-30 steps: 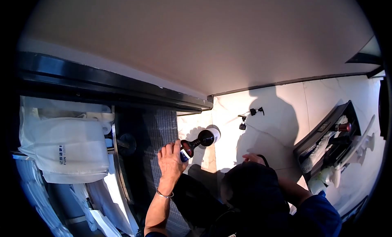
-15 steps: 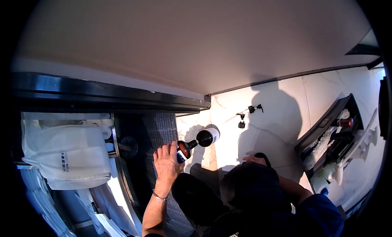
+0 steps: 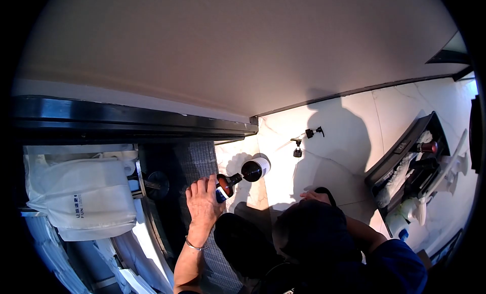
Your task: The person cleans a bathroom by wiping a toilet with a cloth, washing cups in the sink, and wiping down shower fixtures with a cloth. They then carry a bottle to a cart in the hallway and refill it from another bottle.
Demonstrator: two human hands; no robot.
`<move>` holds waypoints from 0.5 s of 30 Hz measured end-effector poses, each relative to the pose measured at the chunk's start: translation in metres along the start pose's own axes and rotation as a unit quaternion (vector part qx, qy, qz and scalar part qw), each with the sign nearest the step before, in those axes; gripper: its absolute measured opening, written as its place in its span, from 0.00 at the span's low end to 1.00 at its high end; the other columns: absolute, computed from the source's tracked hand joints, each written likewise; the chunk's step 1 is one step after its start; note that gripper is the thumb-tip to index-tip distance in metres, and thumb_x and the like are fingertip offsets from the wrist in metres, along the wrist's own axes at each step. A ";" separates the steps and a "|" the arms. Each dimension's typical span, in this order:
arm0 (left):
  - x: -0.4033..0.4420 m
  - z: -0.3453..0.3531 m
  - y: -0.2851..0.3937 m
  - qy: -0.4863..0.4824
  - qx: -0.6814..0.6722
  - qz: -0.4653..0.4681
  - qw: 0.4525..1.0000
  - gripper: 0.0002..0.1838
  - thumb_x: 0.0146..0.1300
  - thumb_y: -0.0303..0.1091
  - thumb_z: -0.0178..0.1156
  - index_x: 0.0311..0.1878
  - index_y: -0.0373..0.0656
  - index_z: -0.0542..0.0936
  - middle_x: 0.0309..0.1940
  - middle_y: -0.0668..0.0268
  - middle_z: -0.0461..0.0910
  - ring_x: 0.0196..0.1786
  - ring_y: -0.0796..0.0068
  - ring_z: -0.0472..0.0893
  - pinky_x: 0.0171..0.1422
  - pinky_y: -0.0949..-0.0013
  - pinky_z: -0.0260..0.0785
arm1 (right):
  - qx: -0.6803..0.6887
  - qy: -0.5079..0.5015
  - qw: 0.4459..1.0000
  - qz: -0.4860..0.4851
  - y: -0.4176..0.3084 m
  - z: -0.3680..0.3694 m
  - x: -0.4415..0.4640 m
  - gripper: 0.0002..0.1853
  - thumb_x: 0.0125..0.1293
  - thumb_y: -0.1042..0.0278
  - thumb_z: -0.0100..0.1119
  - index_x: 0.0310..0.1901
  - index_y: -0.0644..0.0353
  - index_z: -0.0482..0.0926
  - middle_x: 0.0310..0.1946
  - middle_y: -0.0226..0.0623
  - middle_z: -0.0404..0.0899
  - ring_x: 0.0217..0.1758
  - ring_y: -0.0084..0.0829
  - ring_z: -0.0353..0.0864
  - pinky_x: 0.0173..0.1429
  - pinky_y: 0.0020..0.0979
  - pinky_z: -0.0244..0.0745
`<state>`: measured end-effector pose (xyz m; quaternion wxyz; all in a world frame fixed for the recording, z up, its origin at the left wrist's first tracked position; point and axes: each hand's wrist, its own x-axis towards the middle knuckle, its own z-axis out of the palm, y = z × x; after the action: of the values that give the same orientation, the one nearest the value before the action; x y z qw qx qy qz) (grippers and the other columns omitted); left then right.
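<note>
My left hand [image 3: 204,205] is closed around a brown pump bottle without its pump [image 3: 224,187], which has a blue and white label. The bottle lies tilted, its neck at the open top of a wide, dark-mouthed container with a white label [image 3: 262,167]. Whether liquid flows between them I cannot make out. My right hand [image 3: 317,197] rests by my dark-clothed knee, partly hidden, its visible fingers stretched out and holding nothing. Two black pump heads [image 3: 314,132] lie on the pale floor beyond the container.
At right stands a dark caddy [image 3: 400,152] with brushes, cloths and a red-brown capped item. A white bag with printing [image 3: 96,195] and folded white linens fill a cart at left. Behind rises a wall [image 3: 243,46]; a grey mat [image 3: 202,160] lies beside the marbled floor.
The view has shifted slightly. My left hand still holds the bottle tilted at the container's mouth; my right hand stays by the knee.
</note>
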<state>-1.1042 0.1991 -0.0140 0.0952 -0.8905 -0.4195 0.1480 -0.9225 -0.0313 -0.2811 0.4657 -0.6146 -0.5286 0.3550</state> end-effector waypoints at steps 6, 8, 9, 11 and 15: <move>0.002 -0.002 -0.001 -0.014 0.014 0.007 1.000 0.45 0.29 0.37 0.78 0.57 0.46 0.70 0.48 0.60 0.73 0.51 0.59 0.71 0.56 0.57 0.64 | 0.000 0.015 1.000 -0.007 0.002 0.002 -0.001 0.14 0.57 0.71 0.61 0.47 0.56 0.75 0.27 0.37 0.77 0.26 0.34 0.78 0.27 0.32 0.70; 0.003 -0.003 -0.001 -0.018 0.016 0.011 1.000 0.44 0.29 0.37 0.78 0.57 0.47 0.71 0.48 0.61 0.73 0.51 0.60 0.71 0.56 0.57 0.64 | 0.000 0.013 1.000 -0.001 0.003 0.004 -0.001 0.15 0.57 0.71 0.61 0.47 0.56 0.75 0.27 0.37 0.77 0.26 0.34 0.78 0.27 0.31 0.70; 0.003 -0.004 -0.001 -0.018 0.017 0.012 1.000 0.44 0.29 0.37 0.78 0.57 0.47 0.71 0.48 0.61 0.73 0.51 0.60 0.71 0.56 0.58 0.64 | -0.010 0.012 1.000 -0.006 0.006 0.005 -0.003 0.15 0.57 0.70 0.61 0.47 0.56 0.75 0.27 0.37 0.77 0.26 0.34 0.78 0.27 0.31 0.70; 0.004 -0.005 0.000 -0.019 0.018 0.016 1.000 0.44 0.28 0.38 0.78 0.57 0.47 0.71 0.48 0.62 0.73 0.51 0.61 0.71 0.56 0.58 0.64 | -0.018 0.011 1.000 -0.008 0.005 0.006 -0.004 0.15 0.57 0.70 0.61 0.47 0.55 0.74 0.28 0.37 0.77 0.26 0.34 0.78 0.27 0.31 0.71; 0.005 -0.008 0.002 -0.019 0.012 0.023 0.999 0.45 0.27 0.38 0.78 0.57 0.47 0.71 0.47 0.62 0.73 0.50 0.61 0.72 0.55 0.58 0.65 | -0.012 0.003 1.000 0.006 0.009 0.008 -0.006 0.16 0.57 0.70 0.60 0.47 0.54 0.73 0.27 0.37 0.77 0.26 0.36 0.78 0.27 0.32 0.70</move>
<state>-1.0971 0.2019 -0.0081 0.0948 -0.8957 -0.3989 0.1721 -0.9280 -0.0352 -0.2922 0.4577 -0.6243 -0.5273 0.3501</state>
